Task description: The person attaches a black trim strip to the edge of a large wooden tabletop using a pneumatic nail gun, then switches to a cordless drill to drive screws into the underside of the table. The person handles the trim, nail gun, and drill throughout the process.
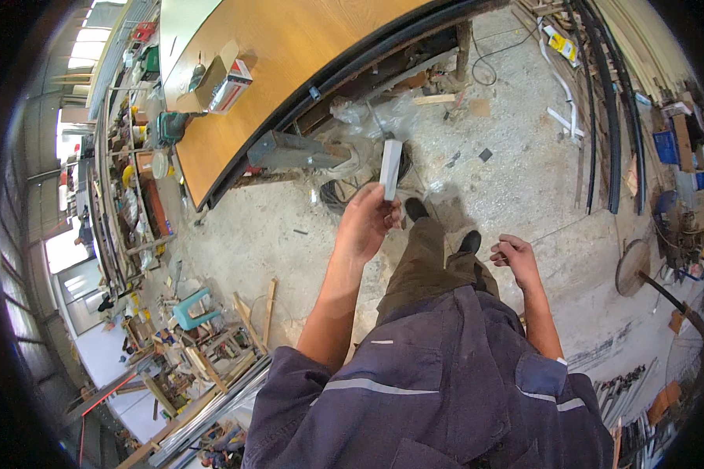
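Raised in front of me, my left hand (368, 221) grips the lower end of a narrow white rectangular block (392, 168). The block stands almost upright, one long side shaded grey; its material cannot be made out. My right hand (513, 258) hangs beside my right thigh, its fingers loosely bent and apart, with nothing visible in them. Beyond the block, dark coiled cable or hose (340, 192) and crumpled clear plastic lie on the floor by a metal beam (293, 150) under the table.
A wood-topped table (305, 47) with a dark edge carries an opened carton (225, 86) and a green power tool (170, 127). Long dark profiles (612, 133) lie at right near a round-topped stand (632, 267). A turquoise stool (192, 309) and timber scraps lie left.
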The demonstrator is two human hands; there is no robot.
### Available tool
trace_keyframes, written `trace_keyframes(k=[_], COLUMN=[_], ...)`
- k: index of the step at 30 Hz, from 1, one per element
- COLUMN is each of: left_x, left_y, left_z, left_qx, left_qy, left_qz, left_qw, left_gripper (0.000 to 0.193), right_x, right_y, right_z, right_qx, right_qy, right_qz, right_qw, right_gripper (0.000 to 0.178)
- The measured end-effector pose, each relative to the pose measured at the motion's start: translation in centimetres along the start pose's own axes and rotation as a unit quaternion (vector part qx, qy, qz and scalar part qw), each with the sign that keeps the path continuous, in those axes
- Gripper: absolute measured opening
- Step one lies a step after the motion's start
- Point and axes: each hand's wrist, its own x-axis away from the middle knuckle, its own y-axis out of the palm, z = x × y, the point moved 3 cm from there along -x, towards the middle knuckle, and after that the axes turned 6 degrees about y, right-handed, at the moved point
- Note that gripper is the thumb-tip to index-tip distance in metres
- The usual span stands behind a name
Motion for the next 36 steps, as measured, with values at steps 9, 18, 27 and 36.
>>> trace_keyframes(k=[9, 18, 27, 36], left_x=[-0.8, 0.7, 3.3, -3.3], left_y=[-3.5, -9.7, -15.4, -17.9], left_z=[4.4, 9.7, 15.1, 34.5], left_qx=[-0.224, -0.301, -0.100, -0.302], left_qy=[0.115, 0.255, 0.328, 0.436], left_qz=[-0.051, 0.004, 0.241, 0.428], left_qw=[0.966, 0.919, 0.908, 0.732], left_gripper=[0.020, 0.021, 0.016, 0.022], right_x=[19.9, 24.9, 13.5, -8.2], right_y=[23.0, 40.0, 46.0, 46.0], right_z=[-31.1, -36.8, -43.9, -51.7], right_qx=[0.245, 0.007, 0.341, 0.170], right_qy=[-0.325, -0.579, -0.441, -0.306], right_qz=[-0.359, -0.607, -0.611, -0.370], right_qw=[0.840, 0.544, 0.562, 0.861], right_gripper=[0.016, 0.009, 0.013, 0.021])
